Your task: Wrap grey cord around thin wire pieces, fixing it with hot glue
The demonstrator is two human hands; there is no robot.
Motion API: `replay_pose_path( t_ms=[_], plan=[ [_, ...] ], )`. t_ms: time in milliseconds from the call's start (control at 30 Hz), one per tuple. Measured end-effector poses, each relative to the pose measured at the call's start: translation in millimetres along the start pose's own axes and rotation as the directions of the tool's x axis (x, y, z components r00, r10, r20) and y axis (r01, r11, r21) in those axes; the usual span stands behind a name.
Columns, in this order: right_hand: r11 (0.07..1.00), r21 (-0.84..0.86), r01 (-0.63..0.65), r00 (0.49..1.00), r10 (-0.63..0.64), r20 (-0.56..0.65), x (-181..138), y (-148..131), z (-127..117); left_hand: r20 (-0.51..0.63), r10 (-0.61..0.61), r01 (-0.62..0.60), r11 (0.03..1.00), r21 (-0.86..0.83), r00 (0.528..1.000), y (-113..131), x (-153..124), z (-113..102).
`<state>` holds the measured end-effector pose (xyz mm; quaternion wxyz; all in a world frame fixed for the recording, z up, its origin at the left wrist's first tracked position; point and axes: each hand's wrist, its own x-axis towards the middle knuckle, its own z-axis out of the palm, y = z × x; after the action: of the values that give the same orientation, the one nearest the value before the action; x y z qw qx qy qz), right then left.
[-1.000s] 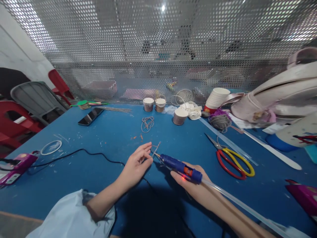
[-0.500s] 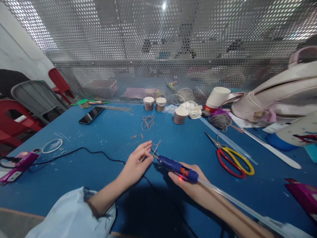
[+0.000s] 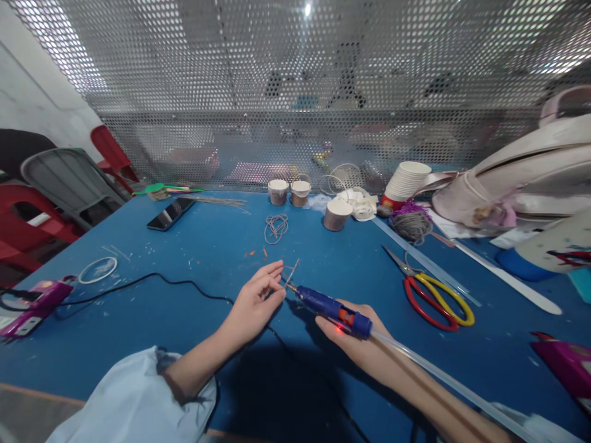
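In the head view, my left hand [image 3: 257, 299] is closed, pinching a thin stick-like piece [image 3: 292, 271] between thumb and fingertips. Its exact shape is too fine to make out. My right hand [image 3: 360, 341] grips a blue hot glue gun [image 3: 318, 301] from below, its fingers partly hidden. A red light glows on the gun's side. The metal nozzle points left and sits at the thin piece, close to my left fingertips; whether they touch I cannot tell. A long clear glue stick [image 3: 429, 367] sticks out of the gun's back, over my right forearm.
Scissors [image 3: 429, 295] with red and yellow handles lie right of my hands. Beyond are a coil of cord [image 3: 276, 229], lidded paper cups [image 3: 337, 215], stacked cups [image 3: 407, 184] and grey yarn [image 3: 412, 224]. A phone [image 3: 172, 213], black cable [image 3: 184, 282] and purple power strip [image 3: 39, 309] lie left.
The glue gun and my right hand have shifted very slightly right, its nozzle still by the thin piece. My left hand has barely moved.
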<state>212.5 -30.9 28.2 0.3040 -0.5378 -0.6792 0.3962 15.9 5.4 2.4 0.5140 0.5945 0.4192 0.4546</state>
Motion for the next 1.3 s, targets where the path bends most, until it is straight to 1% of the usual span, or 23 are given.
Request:
replay_pose_path(
  t_ms=[133,267,433,567,700,733,833,933,967,1033,1100,1167,1233,1300],
  plan=[
    [1.000,-0.014,0.013,1.000,-0.013,0.011,0,1,1,0.004,0.007,-0.007,1.000,0.006,1.000,-1,0,-1],
    [1.000,0.002,0.002,0.999,-0.002,-0.033,0,1,1,0.003,0.016,-0.016,1.000,0.003,1.000,-1,0,-1],
    [0.999,0.022,-0.030,0.999,0.030,0.023,0,-2,-2,0.002,0.011,-0.011,1.000,0.011,1.000,0,0,0],
    [0.998,0.041,-0.045,0.999,0.046,-0.025,1,-4,-3,-0.001,0.020,-0.020,1.000,0.019,1.000,0,0,0],
    [0.996,0.057,-0.066,0.997,0.064,0.034,0,-8,-2,-0.001,0.014,-0.014,1.000,0.027,1.000,0,0,0],
    [0.995,0.064,-0.072,0.997,0.070,0.030,0,-9,-2,-0.004,0.014,-0.014,1.000,0.027,1.000,0,0,-1],
    [0.990,0.095,-0.103,0.993,0.107,-0.038,-1,-7,-3,-0.014,0.012,-0.011,1.000,0.020,1.000,0,1,-1],
    [0.975,0.091,-0.202,0.974,0.210,-0.081,3,3,-8,-0.033,-0.013,0.013,1.000,-0.019,0.999,0,2,-2],
    [0.970,0.082,-0.230,0.968,0.236,-0.080,7,8,-11,-0.039,-0.024,0.023,0.999,-0.034,0.999,0,2,-2],
    [0.970,0.060,-0.235,0.966,0.240,-0.101,16,20,-16,-0.046,-0.040,0.037,0.997,-0.062,0.998,1,2,-2],
    [0.975,-0.001,-0.222,0.957,0.217,-0.193,26,33,-20,-0.040,-0.054,0.050,0.995,-0.088,0.998,1,2,-3],
    [0.969,-0.117,-0.216,0.942,0.174,-0.288,36,44,-23,-0.033,-0.063,0.059,0.992,-0.114,0.997,2,1,-3],
    [0.959,-0.213,-0.187,0.944,0.116,-0.309,43,52,-24,-0.022,-0.065,0.062,0.989,-0.135,0.998,2,0,-3],
    [0.952,-0.270,-0.146,0.954,0.064,-0.292,44,56,-24,-0.012,-0.064,0.062,0.986,-0.157,0.998,2,-1,-4]
  ],
)
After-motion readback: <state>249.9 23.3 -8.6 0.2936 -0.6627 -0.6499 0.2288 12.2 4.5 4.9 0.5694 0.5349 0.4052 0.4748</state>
